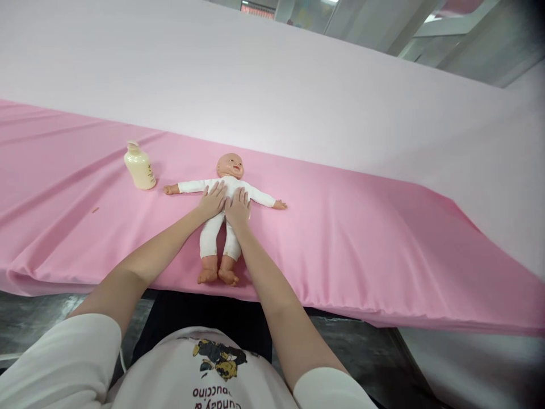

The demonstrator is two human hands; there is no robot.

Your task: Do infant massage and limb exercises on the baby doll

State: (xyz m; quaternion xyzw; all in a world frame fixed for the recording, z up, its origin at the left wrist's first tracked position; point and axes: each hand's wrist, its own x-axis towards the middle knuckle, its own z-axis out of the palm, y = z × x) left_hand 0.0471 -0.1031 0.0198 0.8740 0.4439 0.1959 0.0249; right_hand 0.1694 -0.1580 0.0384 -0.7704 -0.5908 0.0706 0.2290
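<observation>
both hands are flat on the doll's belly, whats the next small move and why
Probably slide both palms gently outward along the torso. The left hand and right hand lie flat, side by side, on the doll, which is on its back with arms spread on the pink sheet; nothing is gripped.

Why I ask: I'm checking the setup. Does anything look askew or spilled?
Nothing spilled. The bottle stands upright beside the doll, which lies flat under both hands. Only the pink sheet is creased, near its left edge.
</observation>
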